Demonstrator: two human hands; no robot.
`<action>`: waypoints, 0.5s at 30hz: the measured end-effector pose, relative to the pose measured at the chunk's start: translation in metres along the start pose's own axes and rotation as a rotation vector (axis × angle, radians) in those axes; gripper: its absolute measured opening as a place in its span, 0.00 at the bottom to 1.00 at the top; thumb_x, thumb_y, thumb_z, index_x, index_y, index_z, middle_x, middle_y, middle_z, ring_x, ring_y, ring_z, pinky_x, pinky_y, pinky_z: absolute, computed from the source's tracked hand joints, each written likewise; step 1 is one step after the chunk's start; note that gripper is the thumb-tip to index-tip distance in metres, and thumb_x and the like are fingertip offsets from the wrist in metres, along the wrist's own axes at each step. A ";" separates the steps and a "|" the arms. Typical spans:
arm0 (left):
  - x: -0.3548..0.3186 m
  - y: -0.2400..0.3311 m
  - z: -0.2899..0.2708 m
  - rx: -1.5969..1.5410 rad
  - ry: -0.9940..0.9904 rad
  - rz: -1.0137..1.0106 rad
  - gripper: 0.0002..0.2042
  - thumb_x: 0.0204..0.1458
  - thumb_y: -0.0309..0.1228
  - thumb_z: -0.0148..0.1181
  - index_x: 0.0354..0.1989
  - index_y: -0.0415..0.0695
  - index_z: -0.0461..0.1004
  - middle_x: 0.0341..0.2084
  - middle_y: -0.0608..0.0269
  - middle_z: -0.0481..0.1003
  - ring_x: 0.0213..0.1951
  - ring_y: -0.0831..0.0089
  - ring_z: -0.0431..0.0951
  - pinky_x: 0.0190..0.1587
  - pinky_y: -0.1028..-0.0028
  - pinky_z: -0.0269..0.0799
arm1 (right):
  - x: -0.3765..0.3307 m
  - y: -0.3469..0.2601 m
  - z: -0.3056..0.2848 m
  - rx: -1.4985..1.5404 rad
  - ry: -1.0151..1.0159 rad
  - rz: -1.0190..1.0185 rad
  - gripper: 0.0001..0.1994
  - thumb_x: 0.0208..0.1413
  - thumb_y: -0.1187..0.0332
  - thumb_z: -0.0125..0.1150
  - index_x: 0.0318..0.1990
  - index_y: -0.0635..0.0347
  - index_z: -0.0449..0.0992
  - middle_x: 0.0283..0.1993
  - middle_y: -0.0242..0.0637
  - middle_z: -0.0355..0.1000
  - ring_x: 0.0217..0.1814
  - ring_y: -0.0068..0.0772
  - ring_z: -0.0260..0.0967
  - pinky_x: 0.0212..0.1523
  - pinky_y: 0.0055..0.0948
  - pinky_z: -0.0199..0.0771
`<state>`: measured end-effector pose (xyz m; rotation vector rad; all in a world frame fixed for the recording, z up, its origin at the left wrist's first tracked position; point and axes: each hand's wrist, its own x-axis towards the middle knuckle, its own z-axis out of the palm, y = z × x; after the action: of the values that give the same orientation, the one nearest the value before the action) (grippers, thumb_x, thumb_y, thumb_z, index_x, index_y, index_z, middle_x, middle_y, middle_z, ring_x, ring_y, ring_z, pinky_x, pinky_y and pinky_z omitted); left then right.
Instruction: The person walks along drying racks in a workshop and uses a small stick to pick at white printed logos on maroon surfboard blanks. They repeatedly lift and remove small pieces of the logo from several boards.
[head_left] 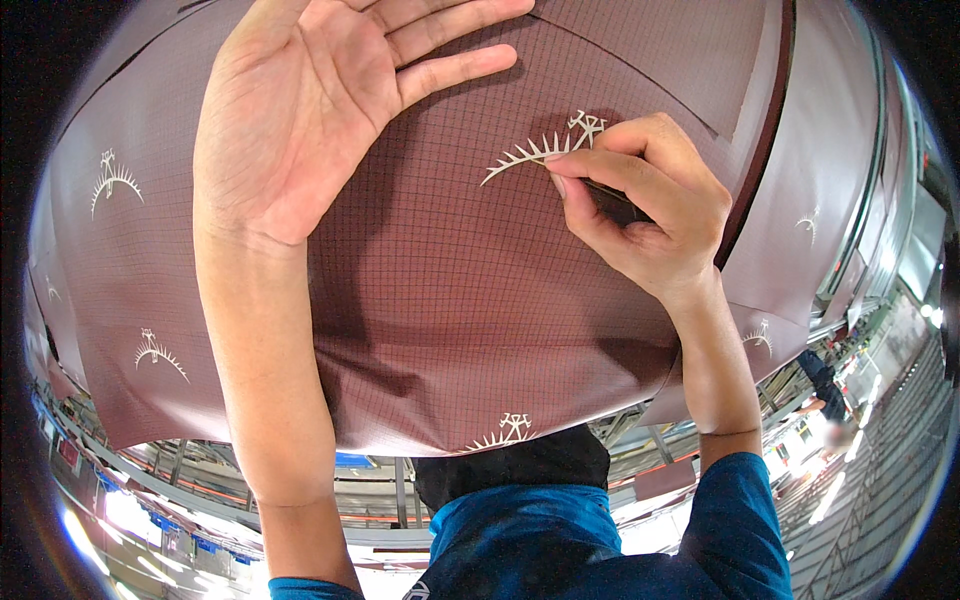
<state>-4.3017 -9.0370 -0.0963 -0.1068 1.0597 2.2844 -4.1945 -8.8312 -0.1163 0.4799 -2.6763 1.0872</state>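
A maroon sheet of fabric (450, 290) with a fine dark grid spreads before me, bearing pale spiky arc-shaped motifs. Above its left part is my left hand (320, 100), palm up and fingers stretched out, holding nothing. Its fingertips are partly cut off by the top edge of the view. My right hand (650, 200) is closed in a pinch at the middle motif (530, 153), thumb and forefinger meeting at its lower edge. A slim dark thing shows inside the curled fingers; its kind is too hidden to tell. The hand covers the right part of that motif.
More pale motifs mark the cloth at the left (117, 185), at the front edge (505, 432) and at the right (758, 338). A dark strip (765, 140) runs along the right side. Beyond the cloth are metal framing and, far right, another person (825, 385).
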 end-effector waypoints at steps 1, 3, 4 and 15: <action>0.000 0.000 0.000 -0.004 -0.002 -0.002 0.35 0.69 0.52 0.36 0.61 0.24 0.63 0.59 0.28 0.67 0.62 0.43 0.70 0.62 0.47 0.70 | 0.000 0.000 0.000 -0.005 -0.001 -0.004 0.15 0.35 0.79 0.74 0.34 0.53 0.84 0.30 0.28 0.72 0.31 0.29 0.71 0.32 0.26 0.72; 0.003 0.004 -0.011 -0.137 -0.061 -0.045 0.35 0.69 0.52 0.36 0.61 0.23 0.62 0.59 0.28 0.67 0.62 0.43 0.70 0.62 0.47 0.70 | 0.000 -0.001 0.001 -0.009 -0.003 -0.007 0.15 0.35 0.79 0.74 0.34 0.53 0.84 0.30 0.28 0.72 0.31 0.29 0.71 0.32 0.26 0.72; 0.004 0.005 -0.017 -0.264 -0.116 -0.085 0.35 0.69 0.52 0.36 0.61 0.23 0.62 0.59 0.28 0.67 0.62 0.43 0.70 0.62 0.47 0.70 | 0.000 -0.002 0.001 -0.008 -0.005 -0.005 0.15 0.35 0.79 0.74 0.34 0.53 0.84 0.30 0.28 0.72 0.31 0.28 0.71 0.32 0.26 0.72; 0.003 0.004 -0.006 -0.131 -0.041 -0.039 0.35 0.69 0.52 0.37 0.61 0.23 0.63 0.58 0.28 0.68 0.62 0.43 0.69 0.62 0.47 0.70 | 0.000 0.000 0.001 -0.019 0.010 0.000 0.14 0.33 0.79 0.74 0.33 0.53 0.84 0.29 0.28 0.72 0.31 0.28 0.71 0.32 0.26 0.72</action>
<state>-4.3071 -9.0414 -0.0986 -0.1321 0.8790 2.3098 -4.1949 -8.8320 -0.1168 0.4695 -2.6757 1.0612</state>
